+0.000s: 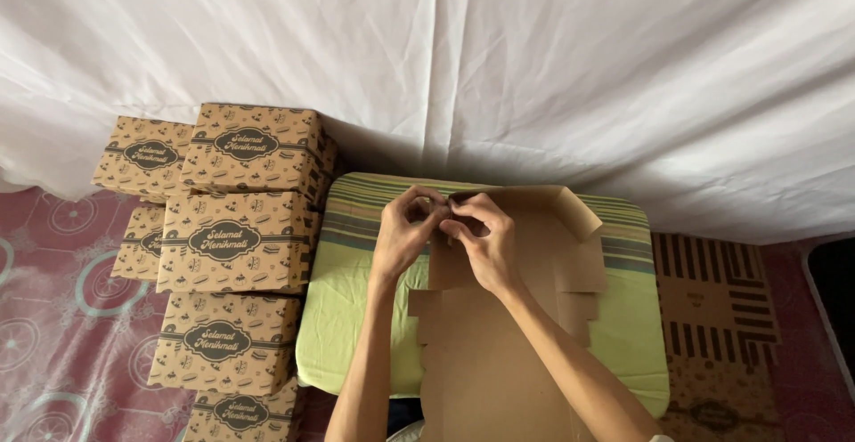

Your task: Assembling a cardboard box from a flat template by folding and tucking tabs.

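Observation:
An unfolded brown cardboard box blank (499,353) lies on a small green striped table (347,308) in front of me. My left hand (405,228) and my right hand (481,237) meet at the blank's far edge, both pinching and bending a flap there. A far side flap (570,206) curls upward to the right of my hands. The fingertips hide the exact fold between them.
Several finished brown printed boxes (236,242) are stacked in piles left of the table. Flat printed box blanks (712,317) lie on the floor to the right. A white cloth (534,59) hangs behind. A patterned red mat (53,317) covers the floor.

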